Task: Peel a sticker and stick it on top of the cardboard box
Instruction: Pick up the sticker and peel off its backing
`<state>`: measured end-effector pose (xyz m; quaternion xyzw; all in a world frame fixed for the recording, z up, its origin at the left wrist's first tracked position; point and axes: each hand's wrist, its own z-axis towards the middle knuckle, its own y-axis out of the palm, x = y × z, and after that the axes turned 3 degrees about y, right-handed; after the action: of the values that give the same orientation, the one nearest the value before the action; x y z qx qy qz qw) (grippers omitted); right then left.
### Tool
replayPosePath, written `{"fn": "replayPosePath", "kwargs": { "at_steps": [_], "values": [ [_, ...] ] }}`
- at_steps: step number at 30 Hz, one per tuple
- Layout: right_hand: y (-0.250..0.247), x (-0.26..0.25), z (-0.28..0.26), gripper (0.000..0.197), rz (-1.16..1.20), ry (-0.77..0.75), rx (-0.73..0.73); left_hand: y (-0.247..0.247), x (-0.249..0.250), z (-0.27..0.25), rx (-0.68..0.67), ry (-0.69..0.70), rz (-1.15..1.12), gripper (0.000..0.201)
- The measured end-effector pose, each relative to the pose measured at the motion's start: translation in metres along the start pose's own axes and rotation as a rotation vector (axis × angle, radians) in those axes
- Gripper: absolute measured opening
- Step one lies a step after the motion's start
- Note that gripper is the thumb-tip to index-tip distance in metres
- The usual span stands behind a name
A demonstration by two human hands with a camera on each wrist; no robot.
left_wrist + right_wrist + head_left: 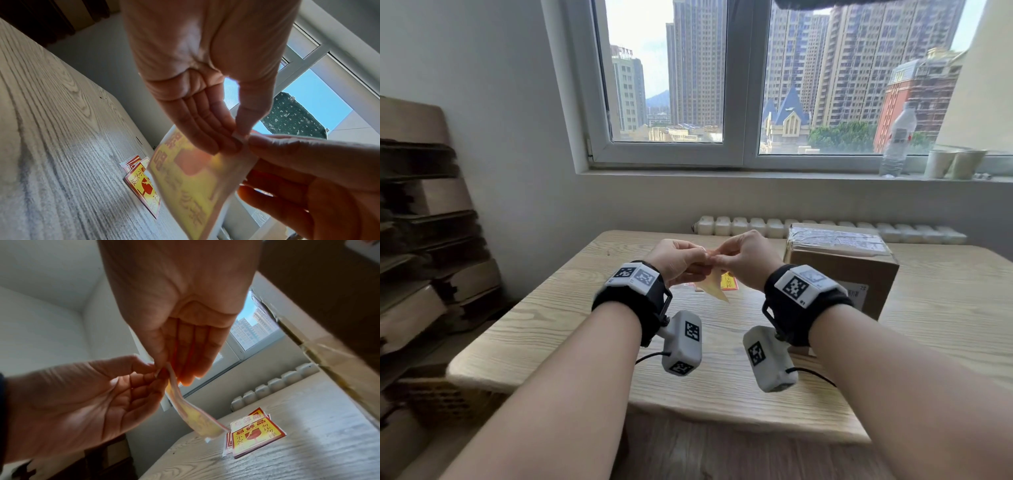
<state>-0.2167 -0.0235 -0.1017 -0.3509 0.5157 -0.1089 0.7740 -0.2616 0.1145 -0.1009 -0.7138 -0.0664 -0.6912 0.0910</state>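
Yellow sticker (715,287) pinched at its top corner by left hand (677,262) and right hand (743,257), above table (558,318).

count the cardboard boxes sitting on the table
1. A single cardboard box sits on the table to the right of the right hand. The brown cardboard stacks at far left stand off the table.

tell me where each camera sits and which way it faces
Head: worn on the head, looks forward and down at the table, box and window; both forearms show, left hand, right hand.
Left wrist: under the left wrist, looks along the palm; its fingers pinch the sticker.
Right wrist: under the right wrist, looks along the palm toward the stack; both hands show.
Shared: both wrist views show the sticker and stack.
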Motion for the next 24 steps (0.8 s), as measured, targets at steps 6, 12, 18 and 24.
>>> {"fn": "replayPosePath", "kwargs": {
  "at_steps": [6, 12, 18, 24],
  "values": [
    [0.001, 0.006, 0.001, 0.011, 0.361, 0.185, -0.057, 0.003, -0.004, 0.006, 0.062, -0.005, -0.016, 0.019],
    [0.006, 0.016, 0.006, 0.016, 0.379, 0.233, -0.027, -0.007, -0.017, 0.017, 0.187, 0.015, 0.064, 0.017],
    [0.013, 0.036, 0.019, 0.024, 0.210, 0.306, 0.073, -0.033, -0.036, 0.034, 0.308, -0.096, 0.329, 0.040],
    [0.021, 0.042, 0.023, 0.025, 0.148, 0.322, 0.115, -0.057, -0.072, 0.047, 0.325, -0.245, 0.533, 0.021]
  ]
}}
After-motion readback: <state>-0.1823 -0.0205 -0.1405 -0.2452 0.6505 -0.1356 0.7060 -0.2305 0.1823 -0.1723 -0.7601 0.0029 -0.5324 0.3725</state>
